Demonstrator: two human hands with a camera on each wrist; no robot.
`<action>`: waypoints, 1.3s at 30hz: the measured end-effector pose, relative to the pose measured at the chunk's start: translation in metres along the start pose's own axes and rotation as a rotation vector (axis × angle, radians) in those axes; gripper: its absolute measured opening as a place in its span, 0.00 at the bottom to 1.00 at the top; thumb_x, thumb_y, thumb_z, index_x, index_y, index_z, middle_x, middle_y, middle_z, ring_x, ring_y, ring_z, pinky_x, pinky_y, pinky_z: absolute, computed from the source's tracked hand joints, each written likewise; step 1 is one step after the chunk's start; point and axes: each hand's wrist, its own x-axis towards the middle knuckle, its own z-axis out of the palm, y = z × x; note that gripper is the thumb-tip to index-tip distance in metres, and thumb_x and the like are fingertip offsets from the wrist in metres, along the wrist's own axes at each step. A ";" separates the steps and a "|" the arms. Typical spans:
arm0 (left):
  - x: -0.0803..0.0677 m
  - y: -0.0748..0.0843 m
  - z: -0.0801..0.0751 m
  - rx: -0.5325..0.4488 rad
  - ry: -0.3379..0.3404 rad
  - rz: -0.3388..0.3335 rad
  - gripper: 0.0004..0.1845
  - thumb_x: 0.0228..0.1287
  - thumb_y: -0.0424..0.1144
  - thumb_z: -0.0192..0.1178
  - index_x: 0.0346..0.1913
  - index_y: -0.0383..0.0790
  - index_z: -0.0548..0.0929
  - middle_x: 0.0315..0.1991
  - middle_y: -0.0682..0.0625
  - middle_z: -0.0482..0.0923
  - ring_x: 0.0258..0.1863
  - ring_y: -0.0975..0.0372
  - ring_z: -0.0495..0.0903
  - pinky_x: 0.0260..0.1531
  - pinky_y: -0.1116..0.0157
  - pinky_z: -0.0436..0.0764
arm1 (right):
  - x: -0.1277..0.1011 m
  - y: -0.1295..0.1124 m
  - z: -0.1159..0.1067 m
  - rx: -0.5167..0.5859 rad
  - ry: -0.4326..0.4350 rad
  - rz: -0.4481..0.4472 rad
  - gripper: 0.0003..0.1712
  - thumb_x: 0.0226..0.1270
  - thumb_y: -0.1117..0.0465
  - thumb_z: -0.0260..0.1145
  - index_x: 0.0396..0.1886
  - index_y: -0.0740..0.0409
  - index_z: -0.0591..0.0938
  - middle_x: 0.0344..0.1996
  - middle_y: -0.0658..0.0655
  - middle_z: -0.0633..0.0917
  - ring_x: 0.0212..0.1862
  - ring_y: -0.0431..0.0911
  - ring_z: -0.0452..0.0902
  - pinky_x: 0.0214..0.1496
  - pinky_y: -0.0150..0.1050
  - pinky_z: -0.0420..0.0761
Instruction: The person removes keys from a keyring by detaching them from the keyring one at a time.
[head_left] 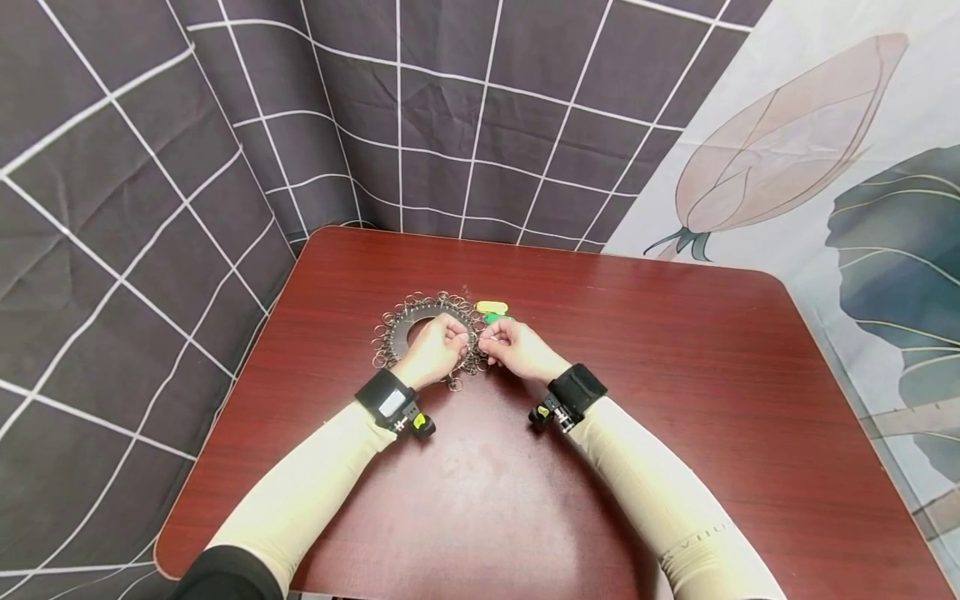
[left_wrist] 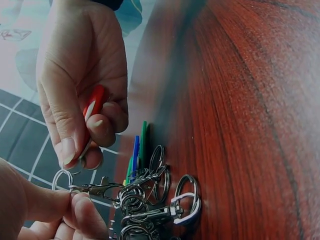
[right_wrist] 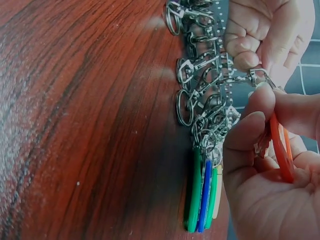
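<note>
Red plastic tag [right_wrist: 281, 150]: pinched in right hand [head_left: 517, 350], just at 3 o'clock of the ring-fringed dark disc [head_left: 411, 331] at table [head_left: 675, 400] centre. Metal clasp [left_wrist: 95, 190]: pinched by left hand [head_left: 435, 350], meeting the tag's ring. Green, blue and yellow tags [right_wrist: 205, 197]: lying at 1 o'clock of the hands

Place: a makeshift recording corner, set up indoors rather than a lived-in room.
Table: a small red-brown wooden table [head_left: 675, 392] with rounded corners fills the middle.
Behind the table: dark grey cloth [head_left: 300, 108] with a white grid hangs in loose folds as a backdrop.
Right of the table: a pale curtain [head_left: 825, 167] printed with a large flower bud and green leaves.
</note>
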 end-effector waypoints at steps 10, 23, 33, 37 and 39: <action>-0.001 0.001 -0.005 0.092 -0.078 0.060 0.03 0.67 0.29 0.55 0.40 0.32 0.74 0.29 0.46 0.78 0.29 0.59 0.79 0.30 0.66 0.80 | 0.004 0.005 -0.003 0.064 0.034 0.054 0.04 0.67 0.67 0.62 0.38 0.64 0.79 0.29 0.69 0.81 0.27 0.48 0.78 0.29 0.36 0.79; 0.000 -0.003 -0.004 0.068 -0.143 0.052 0.07 0.61 0.30 0.61 0.41 0.31 0.80 0.34 0.45 0.80 0.34 0.58 0.80 0.38 0.65 0.80 | 0.005 0.005 -0.003 0.141 0.076 0.071 0.09 0.67 0.66 0.63 0.42 0.69 0.78 0.31 0.72 0.80 0.32 0.62 0.77 0.30 0.39 0.79; 0.002 -0.009 -0.008 0.147 -0.061 0.053 0.04 0.66 0.33 0.59 0.41 0.38 0.82 0.31 0.49 0.81 0.30 0.61 0.81 0.32 0.66 0.80 | 0.002 0.007 0.001 0.024 0.015 -0.013 0.06 0.64 0.68 0.65 0.39 0.67 0.78 0.28 0.62 0.82 0.27 0.48 0.79 0.29 0.35 0.80; 0.002 -0.009 -0.009 0.157 -0.052 0.097 0.04 0.68 0.34 0.58 0.40 0.38 0.83 0.29 0.49 0.81 0.27 0.63 0.80 0.28 0.66 0.79 | 0.003 0.007 0.001 0.008 0.016 -0.015 0.06 0.63 0.68 0.65 0.38 0.67 0.79 0.28 0.61 0.82 0.27 0.49 0.80 0.29 0.34 0.79; 0.003 -0.009 -0.010 0.157 -0.053 0.105 0.04 0.68 0.34 0.58 0.40 0.38 0.83 0.28 0.49 0.81 0.26 0.64 0.80 0.27 0.66 0.79 | 0.003 0.007 0.001 -0.004 0.026 -0.010 0.06 0.63 0.69 0.65 0.38 0.67 0.79 0.27 0.60 0.82 0.27 0.47 0.79 0.29 0.33 0.79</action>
